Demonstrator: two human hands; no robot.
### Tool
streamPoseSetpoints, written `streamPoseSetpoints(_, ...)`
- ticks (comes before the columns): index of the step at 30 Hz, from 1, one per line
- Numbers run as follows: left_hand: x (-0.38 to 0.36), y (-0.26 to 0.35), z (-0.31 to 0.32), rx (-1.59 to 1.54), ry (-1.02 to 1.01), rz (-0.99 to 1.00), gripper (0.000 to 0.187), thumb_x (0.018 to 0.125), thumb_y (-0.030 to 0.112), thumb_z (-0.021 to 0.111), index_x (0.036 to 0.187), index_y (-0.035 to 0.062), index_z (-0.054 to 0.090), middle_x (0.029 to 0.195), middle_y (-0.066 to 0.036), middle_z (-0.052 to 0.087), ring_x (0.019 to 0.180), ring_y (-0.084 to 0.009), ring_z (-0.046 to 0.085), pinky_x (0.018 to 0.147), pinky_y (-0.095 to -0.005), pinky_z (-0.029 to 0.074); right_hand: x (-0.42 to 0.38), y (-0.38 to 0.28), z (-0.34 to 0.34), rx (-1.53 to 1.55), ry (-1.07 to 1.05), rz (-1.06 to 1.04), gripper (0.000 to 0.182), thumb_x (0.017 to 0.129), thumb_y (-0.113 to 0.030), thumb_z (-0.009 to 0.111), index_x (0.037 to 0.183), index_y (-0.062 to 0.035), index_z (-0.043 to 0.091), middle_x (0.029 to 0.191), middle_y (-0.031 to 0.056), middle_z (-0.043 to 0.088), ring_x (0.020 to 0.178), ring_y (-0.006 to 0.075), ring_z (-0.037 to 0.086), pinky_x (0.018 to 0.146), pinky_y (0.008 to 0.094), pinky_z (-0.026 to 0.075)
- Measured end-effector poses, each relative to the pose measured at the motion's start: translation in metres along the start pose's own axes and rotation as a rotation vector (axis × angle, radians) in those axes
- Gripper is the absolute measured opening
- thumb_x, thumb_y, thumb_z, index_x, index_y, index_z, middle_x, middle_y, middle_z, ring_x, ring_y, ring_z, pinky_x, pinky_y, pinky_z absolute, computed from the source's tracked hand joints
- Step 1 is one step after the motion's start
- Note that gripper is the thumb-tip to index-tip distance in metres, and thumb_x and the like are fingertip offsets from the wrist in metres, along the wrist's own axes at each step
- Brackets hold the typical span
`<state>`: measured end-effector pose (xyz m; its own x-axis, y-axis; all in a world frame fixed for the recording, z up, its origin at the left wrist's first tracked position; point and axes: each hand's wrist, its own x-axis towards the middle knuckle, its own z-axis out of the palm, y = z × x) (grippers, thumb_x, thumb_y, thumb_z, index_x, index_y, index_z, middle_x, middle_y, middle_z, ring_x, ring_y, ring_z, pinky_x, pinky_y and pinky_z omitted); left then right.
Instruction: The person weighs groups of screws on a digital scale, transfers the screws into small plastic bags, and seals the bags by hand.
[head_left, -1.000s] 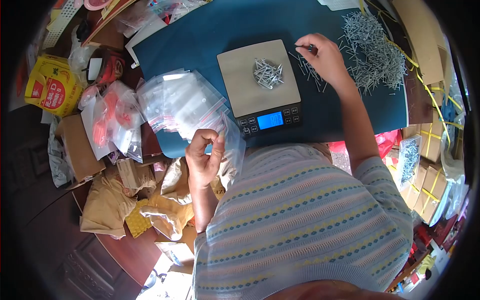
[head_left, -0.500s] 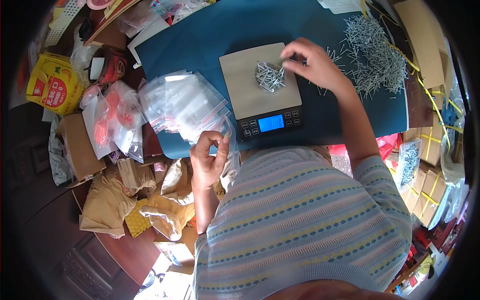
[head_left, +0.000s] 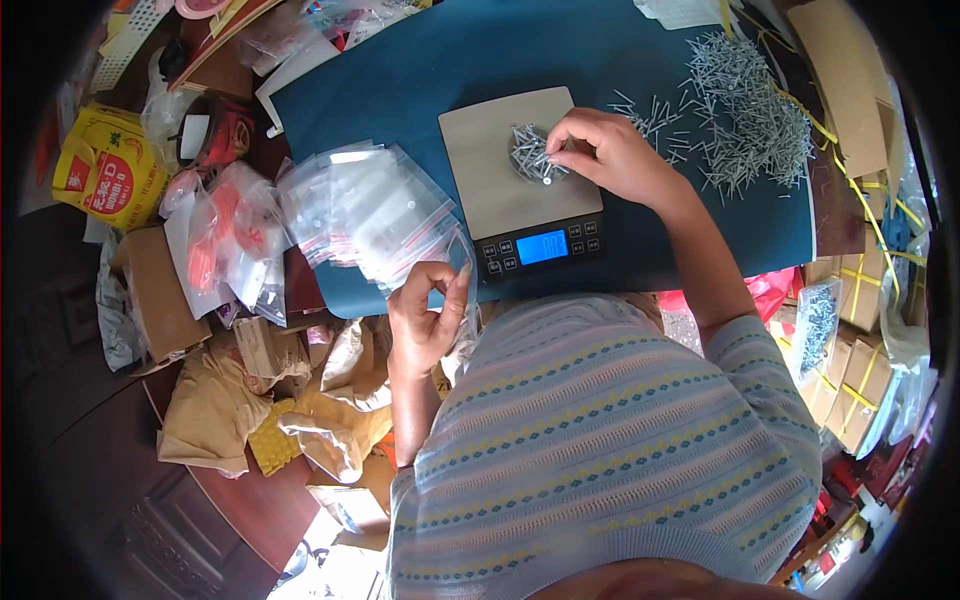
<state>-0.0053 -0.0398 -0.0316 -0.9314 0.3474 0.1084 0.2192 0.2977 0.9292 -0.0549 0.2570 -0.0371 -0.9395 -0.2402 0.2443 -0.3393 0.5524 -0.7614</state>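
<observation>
A kitchen-type scale (head_left: 480, 155) with a lit blue display (head_left: 541, 247) stands on the blue-green table. On its plate sits a small clear dish holding a heap of silver screws (head_left: 530, 148). My right hand (head_left: 610, 155) reaches in from the right, thumb and forefinger pinched on screws at the dish's right side; what lies between the fingertips is partly hidden. At the table's front edge my left hand (head_left: 428, 318) is closed, pinching a clear plastic bag (head_left: 470, 300) that hangs beside it. Flat zip bags (head_left: 375, 205) lie in an overlapping spread just beyond that hand.
A large pile of screws (head_left: 750, 120) covers the table's right end, with a few stray screws (head_left: 655, 120) near the scale. Left are a yellow box (head_left: 110, 170) and red items in plastic (head_left: 235, 225). Cartons with yellow straps (head_left: 860, 390) stand at right.
My right hand has moved left and down, from beside the dish onto its screws, fingers closing together. My left hand has shifted slightly right with the bag.
</observation>
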Motion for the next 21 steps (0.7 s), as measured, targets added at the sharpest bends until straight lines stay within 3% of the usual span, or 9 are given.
streamPoseSetpoints(3, 0.002, 0.003, 0.002, 0.024, -0.014, 0.036, 0.012, 0.088, 0.003, 0.065, 0.082, -0.0003, 0.054, 0.07, -0.004, 0.058, 0.059, -0.0087, 0.054, 0.057, -0.0223, 0.045, -0.002, -0.006, -0.007, 0.063, 0.013, 0.059, 0.007, 0.084, -0.008, 0.068, 0.087, -0.0058, 0.062, 0.079, 0.0009, 0.06, 0.066, 0.0085, 0.056, 0.056, 0.0223, 0.042)
streamPoseSetpoints(9, 0.003, -0.004, -0.005, 0.041, 0.018, 0.077, 0.009, 0.089, 0.001, 0.062, 0.085, -0.0003, 0.054, 0.078, -0.006, 0.058, 0.063, -0.0104, 0.056, 0.059, -0.0224, 0.045, -0.019, 0.013, -0.04, 0.157, 0.089, 0.246, 0.012, 0.082, -0.011, 0.071, 0.091, -0.0055, 0.066, 0.082, -0.0001, 0.064, 0.066, 0.0066, 0.056, 0.057, 0.0218, 0.043)
streamPoseSetpoints(10, 0.006, -0.002, -0.006, 0.033, 0.048, 0.07, 0.009, 0.086, 0.0, 0.064, 0.084, -0.0007, 0.055, 0.08, -0.007, 0.059, 0.066, -0.0123, 0.056, 0.061, -0.0234, 0.046, -0.023, 0.024, -0.043, 0.145, 0.186, 0.235, 0.012, 0.081, -0.01, 0.072, 0.091, -0.0059, 0.066, 0.08, -0.0007, 0.064, 0.066, 0.0074, 0.055, 0.058, 0.023, 0.044)
streamPoseSetpoints(13, 0.012, 0.001, -0.013, 0.016, 0.13, 0.106, 0.007, 0.084, -0.002, 0.065, 0.084, 0.0001, 0.058, 0.088, -0.01, 0.061, 0.074, -0.0163, 0.056, 0.064, -0.0254, 0.047, -0.031, 0.036, -0.054, -0.256, 0.35, 0.236, 0.027, 0.079, -0.013, 0.074, 0.103, -0.0076, 0.064, 0.101, 0.0039, 0.063, 0.077, 0.0128, 0.058, 0.065, 0.0257, 0.047)
streamPoseSetpoints(16, 0.017, 0.0, -0.018, 0.122, 0.209, 0.169, 0.008, 0.084, 0.0, 0.066, 0.084, 0.0013, 0.058, 0.091, -0.011, 0.061, 0.074, -0.0164, 0.055, 0.062, -0.026, 0.047, -0.034, 0.031, -0.05, -0.153, 0.216, 0.267, 0.04, 0.078, -0.012, 0.074, 0.115, -0.0092, 0.061, 0.113, 0.0045, 0.059, 0.099, 0.0146, 0.059, 0.077, 0.0254, 0.046)
streamPoseSetpoints(19, 0.022, 0.004, -0.02, 0.135, 0.278, 0.175, 0.008, 0.084, 0.001, 0.066, 0.085, 0.0017, 0.058, 0.094, -0.012, 0.061, 0.075, -0.0159, 0.054, 0.061, -0.0255, 0.046, -0.027, 0.017, -0.029, -0.101, 0.158, 0.075, 0.048, 0.076, -0.022, 0.077, 0.118, -0.0104, 0.057, 0.116, 0.0102, 0.058, 0.106, 0.0224, 0.057, 0.088, 0.0316, 0.046)
streamPoseSetpoints(20, 0.023, 0.005, -0.02, 0.14, 0.292, 0.173, 0.008, 0.084, 0.001, 0.066, 0.085, 0.0017, 0.058, 0.095, -0.012, 0.061, 0.075, -0.0156, 0.054, 0.061, -0.0251, 0.046, -0.028, 0.019, -0.022, -0.068, 0.069, 0.14, 0.066, 0.071, -0.029, 0.08, 0.127, -0.0138, 0.051, 0.128, 0.0121, 0.053, 0.121, 0.0294, 0.048, 0.102, 0.0385, 0.035)
streamPoseSetpoints(21, 0.024, 0.005, -0.02, 0.144, 0.308, 0.172, 0.008, 0.084, 0.001, 0.066, 0.085, 0.0017, 0.058, 0.096, -0.012, 0.06, 0.075, -0.0154, 0.054, 0.061, -0.0247, 0.046, -0.028, 0.018, -0.016, -0.126, 0.046, 0.148, 0.072, 0.069, -0.028, 0.081, 0.131, -0.0131, 0.047, 0.132, 0.0118, 0.049, 0.126, 0.0289, 0.044, 0.105, 0.0398, 0.032)
